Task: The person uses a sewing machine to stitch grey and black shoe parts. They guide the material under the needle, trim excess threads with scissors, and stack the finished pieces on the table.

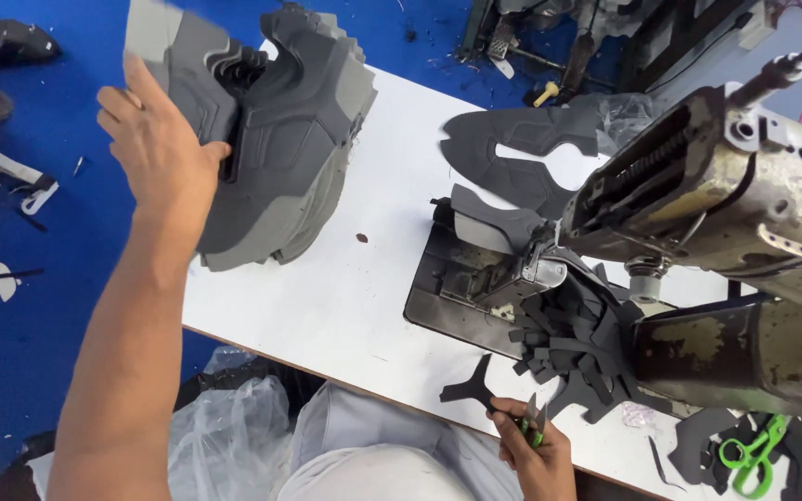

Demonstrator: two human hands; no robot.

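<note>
Up at the far left edge of the white table (pixel 364 306), the left hand (pixel 155 148) lies on a tall stack of grey shoe-upper pieces (pixel 280 148), palm down, fingers pressed together over the top layers and the thumb tucked into a dark gap in the pile; that looks like a grip for steadying the stack or peeling off its top piece, though which one cannot be told from this angle. The stack sits within an arm's reach of the sewing machine (pixel 726 204), presumably so pieces can be fed across without the person getting up. Near the table's front edge the right hand (pixel 531 436) is closed around small green-handled snips (pixel 533 429), fingers curled on the handles and the blades pointing up, and it is just beside a dark cut-out piece (pixel 473 385) lying flat on the table. A heap of dark strips (pixel 573 348) has gathered at the base of the machine, near the needle area, and a flat upper panel (pixel 512 158) lies spread beyond it. A second pair of green scissors (pixel 752 456) rests at the right, well apart from both hands.
</note>
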